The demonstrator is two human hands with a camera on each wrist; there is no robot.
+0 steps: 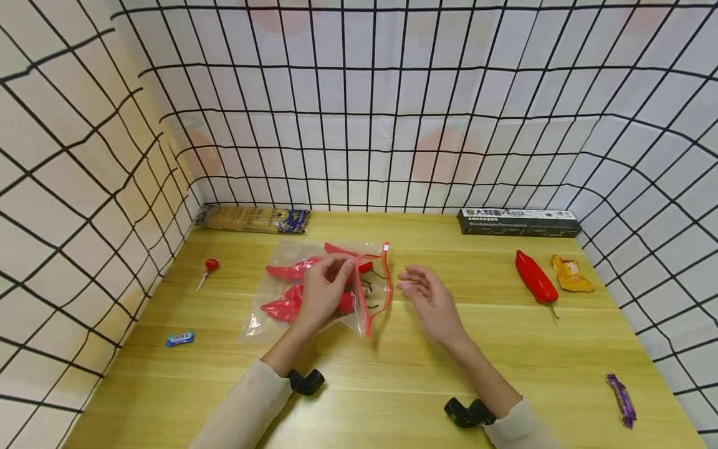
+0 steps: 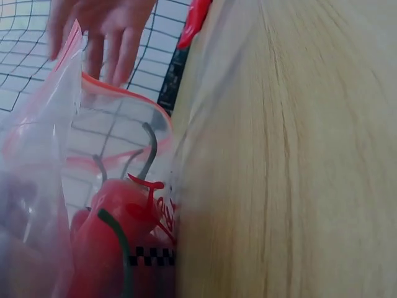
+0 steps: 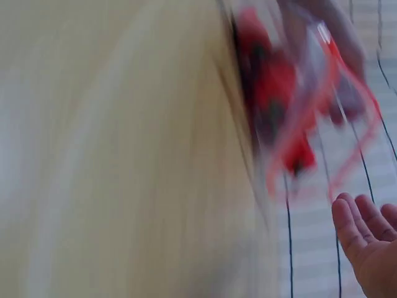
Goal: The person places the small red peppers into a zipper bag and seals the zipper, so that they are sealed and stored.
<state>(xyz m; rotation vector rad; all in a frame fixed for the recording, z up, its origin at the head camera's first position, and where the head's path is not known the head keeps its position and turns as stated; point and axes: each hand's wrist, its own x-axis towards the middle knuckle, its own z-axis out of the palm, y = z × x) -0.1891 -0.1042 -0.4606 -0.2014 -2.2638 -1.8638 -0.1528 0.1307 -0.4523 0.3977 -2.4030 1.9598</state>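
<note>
A clear zip bag (image 1: 255,324) with a red zip edge lies on the table, its mouth spread apart and facing right. Inside are several red peppers (image 1: 280,310), their green stems pointing to the opening. My left hand (image 1: 322,293) pinches the upper layer of the bag near the zip between thumb and fingers. Just right of the mouth, my right hand (image 1: 436,308) hovers with loosely bent fingers and nothing in it. In the right wrist view its fingers (image 3: 366,226) are apart from the blurred red zip edge (image 3: 366,149).
One loose red pepper (image 1: 535,279) lies at the right beside a yellow packet (image 1: 571,273). A purple-wrapped candy (image 1: 621,400) is nearer. Along the back are a pasta box (image 1: 518,223) and a noodle pack (image 1: 247,219). A lollipop (image 1: 211,265) and blue candy (image 1: 180,338) lie left.
</note>
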